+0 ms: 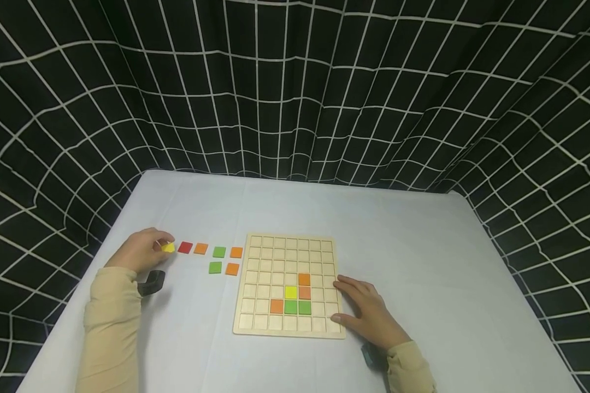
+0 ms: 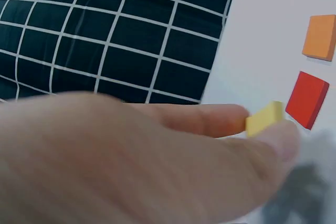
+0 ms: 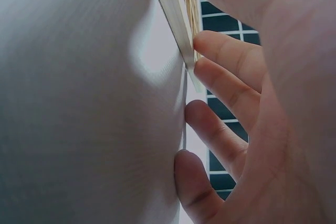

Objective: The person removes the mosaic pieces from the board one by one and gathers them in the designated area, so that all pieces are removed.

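The flat wooden board with a grid of square holes lies in the middle of the pale table, and only six of its squares hold tiles: three orange, two green and one yellow, all packed together low on the board. Most squares are bare, so I think the filling has only just begun. The left hand pinches a small yellow square tile between thumb and fingertip, out at the far left end of the loose tiles. Just beside it lies a red square tile, then three orange tiles and two green ones, still waiting on the table. The right hand lies with fingers spread and pressed on the board's right edge, holding nothing. The way from the yellow tile to the board goes over the loose tiles. There is lots of bare table behind and to the right, and black cloth with white lines hangs all around.
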### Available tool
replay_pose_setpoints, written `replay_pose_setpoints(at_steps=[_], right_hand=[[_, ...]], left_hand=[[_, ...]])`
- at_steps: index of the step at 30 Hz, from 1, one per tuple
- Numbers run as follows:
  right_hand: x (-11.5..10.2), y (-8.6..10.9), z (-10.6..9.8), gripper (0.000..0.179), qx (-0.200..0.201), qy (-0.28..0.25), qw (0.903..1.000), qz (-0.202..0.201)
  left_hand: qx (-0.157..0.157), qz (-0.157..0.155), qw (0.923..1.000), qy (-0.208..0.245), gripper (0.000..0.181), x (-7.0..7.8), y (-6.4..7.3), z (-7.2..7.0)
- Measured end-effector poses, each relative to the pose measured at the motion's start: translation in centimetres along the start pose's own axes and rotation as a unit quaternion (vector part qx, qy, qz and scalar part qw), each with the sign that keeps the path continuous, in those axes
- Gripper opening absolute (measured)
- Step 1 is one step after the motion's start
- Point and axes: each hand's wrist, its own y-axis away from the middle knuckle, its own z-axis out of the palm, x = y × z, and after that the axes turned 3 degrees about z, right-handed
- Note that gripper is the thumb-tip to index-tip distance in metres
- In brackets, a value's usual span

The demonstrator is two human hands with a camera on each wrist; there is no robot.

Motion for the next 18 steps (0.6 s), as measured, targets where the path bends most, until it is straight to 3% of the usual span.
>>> replay_pose_setpoints(at_steps=[8,18], right_hand=[[-0.22,-0.09,-0.28,0.073,-0.004,-0.002,1.0,0.003],[-0.1,-0.11,-0.12,0.074,-0.008,-0.008,0.9999,0.009]], left_hand=[[-0.082,0.003,0.9958,0.04,0.032,-0.82,-0.33,0.52],[-0.109,-0.005,0.9925,0.055,0.029,-0.44,-0.4,0.82]])
